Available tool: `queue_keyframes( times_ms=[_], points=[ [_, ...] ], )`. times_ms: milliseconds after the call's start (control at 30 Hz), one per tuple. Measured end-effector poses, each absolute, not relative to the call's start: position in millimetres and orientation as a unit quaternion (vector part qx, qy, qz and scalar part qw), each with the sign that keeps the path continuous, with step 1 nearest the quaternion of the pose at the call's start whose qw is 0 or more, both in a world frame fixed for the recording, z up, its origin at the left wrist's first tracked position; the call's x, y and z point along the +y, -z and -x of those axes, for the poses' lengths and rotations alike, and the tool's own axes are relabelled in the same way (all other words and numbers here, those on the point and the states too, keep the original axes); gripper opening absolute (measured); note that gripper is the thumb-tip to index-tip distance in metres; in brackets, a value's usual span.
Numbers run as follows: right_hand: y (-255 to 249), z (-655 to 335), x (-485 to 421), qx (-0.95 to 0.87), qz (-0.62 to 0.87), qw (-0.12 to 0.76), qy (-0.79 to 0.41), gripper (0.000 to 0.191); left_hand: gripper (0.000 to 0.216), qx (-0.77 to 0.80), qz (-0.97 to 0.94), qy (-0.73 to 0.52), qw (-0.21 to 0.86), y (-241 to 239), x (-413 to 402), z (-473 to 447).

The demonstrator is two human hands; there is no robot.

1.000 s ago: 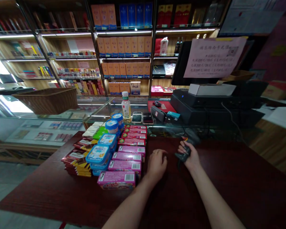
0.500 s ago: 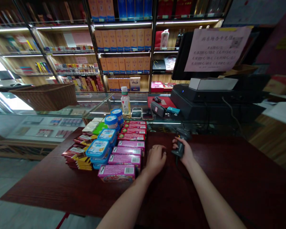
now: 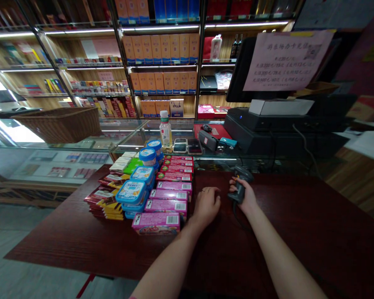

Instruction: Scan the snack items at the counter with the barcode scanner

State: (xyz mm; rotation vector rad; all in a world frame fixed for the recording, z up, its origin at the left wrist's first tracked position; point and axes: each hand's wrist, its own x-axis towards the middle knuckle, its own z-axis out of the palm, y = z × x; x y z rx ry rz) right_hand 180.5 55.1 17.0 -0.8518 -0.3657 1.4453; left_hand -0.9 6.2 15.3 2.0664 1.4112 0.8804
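My right hand (image 3: 248, 198) is wrapped round the grip of a black barcode scanner (image 3: 238, 192), its head tilted away over the dark wooden table. My left hand (image 3: 206, 205) rests on the tabletop with loosely bent fingers and holds nothing. Just left of it is a row of pink boxes (image 3: 157, 223) with barcodes facing up, and red boxes (image 3: 174, 176) stand behind them. Blue-lidded tubs (image 3: 131, 192) are stacked beside the boxes. Farther left lie piles of brown and yellow packets (image 3: 104, 199), with green and white packs (image 3: 129, 164) behind.
A drink bottle (image 3: 166, 132) and two phones (image 3: 180, 145) sit on the glass counter at the back. To the right stands a monitor (image 3: 241, 70) with a paper sign, above a black cash drawer (image 3: 277, 137). A wicker basket (image 3: 59, 124) is at the left.
The view has shifted slightly, so the goods appear a little farther right. Both hands keep about the same pose, and the scanner stays in my right hand.
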Motion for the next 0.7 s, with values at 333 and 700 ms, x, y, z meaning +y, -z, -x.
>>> queue_keyframes(
  times_ms=[333,700],
  points=[
    [-16.7,-182.0,58.6,-0.159,0.382,0.650,-0.638,0.015,0.033,0.514,-0.763,-0.313,0.238,-11.3,9.9,-5.0],
    [-19.5,-180.7,57.1,-0.161,0.388,0.643,-0.640,0.018,0.033,0.511,-0.763,-0.310,0.245,-13.4,8.2,-4.2]
  ],
)
